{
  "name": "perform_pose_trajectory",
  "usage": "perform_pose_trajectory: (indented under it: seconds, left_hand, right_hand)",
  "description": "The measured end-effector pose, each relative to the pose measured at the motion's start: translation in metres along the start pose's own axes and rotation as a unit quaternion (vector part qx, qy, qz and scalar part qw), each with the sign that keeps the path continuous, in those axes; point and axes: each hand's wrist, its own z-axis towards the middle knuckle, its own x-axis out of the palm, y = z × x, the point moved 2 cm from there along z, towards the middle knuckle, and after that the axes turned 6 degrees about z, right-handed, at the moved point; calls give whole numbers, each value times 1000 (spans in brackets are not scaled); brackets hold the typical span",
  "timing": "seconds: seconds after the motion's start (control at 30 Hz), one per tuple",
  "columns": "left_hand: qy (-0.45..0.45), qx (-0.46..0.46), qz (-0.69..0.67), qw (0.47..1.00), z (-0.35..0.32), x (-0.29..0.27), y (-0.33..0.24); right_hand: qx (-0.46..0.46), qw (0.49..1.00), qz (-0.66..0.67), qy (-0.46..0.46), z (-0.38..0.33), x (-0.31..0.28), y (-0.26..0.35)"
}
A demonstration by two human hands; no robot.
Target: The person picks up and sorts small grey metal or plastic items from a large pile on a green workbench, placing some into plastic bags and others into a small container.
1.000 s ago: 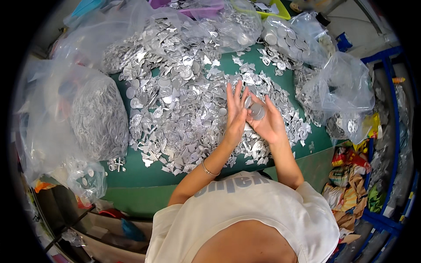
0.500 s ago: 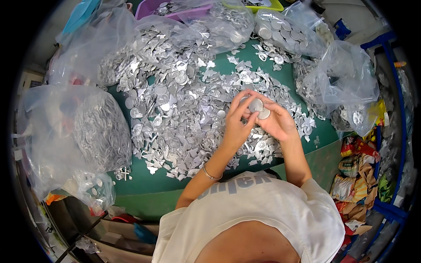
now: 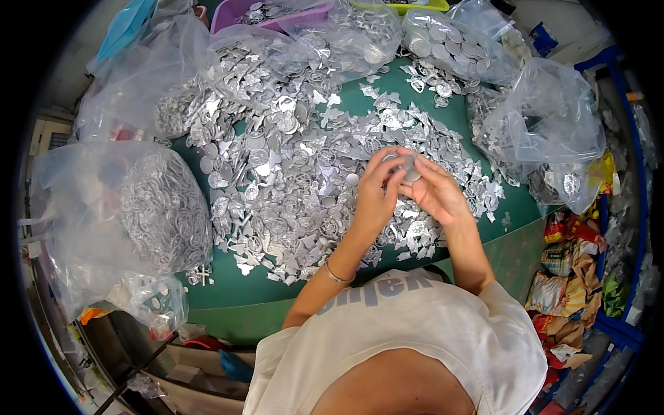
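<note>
Discs (image 3: 412,173) of gray metal, flat, round and smooth-faced, are located between the two hands, above the right-hand part of the pile. In the head view, at least two discs show; the fingers cover the rest, and the exact count cannot be told.

Grip, left hand (image 3: 375,194): fingers bent, thumb drawn in toward them, contacting the discs from the left. Grip, right hand (image 3: 444,198): fingers curled over the discs from the right, palm partly visible. A narrow, smooth metal bracelet (image 3: 339,275) encircles the left wrist.

The pile (image 3: 290,180) consists of silver-gray metal pieces: round blanks, pierced ornaments and irregular flat outlines, some dull, some shiny and embossed. It lies on a smooth green surface (image 3: 235,289).

Left side: a clear, wrinkled plastic bag (image 3: 166,214), densely packed with small metal pieces. Far right: a transparent bag of round blanks (image 3: 453,47). Far edge: a purple plastic tray (image 3: 225,17) containing metal pieces.

Markings: the white cloth shirt (image 3: 498,353) carries large gray lettering across the chest, inverted in this view and partly folded. Stacked packages (image 3: 567,277) at right bear red and yellow printing, too small to read.
</note>
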Motion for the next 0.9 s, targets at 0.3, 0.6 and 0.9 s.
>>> perform_pose_trajectory:
  seconds: [0.3,0.6,0.9]
  left_hand:
    - [-63,-195,-353,913,-1,-8,10]
    - [-78,-236,-479,842,2,-2,1]
    - [-51,-251,-594,763,-3,-6,17]
  right_hand:
    - [8,998,54,25,-2,13,1]
    - [-162,951,-240,-105,4,16,-24]
    - [-275,749,-602,-25,5,31,-15]
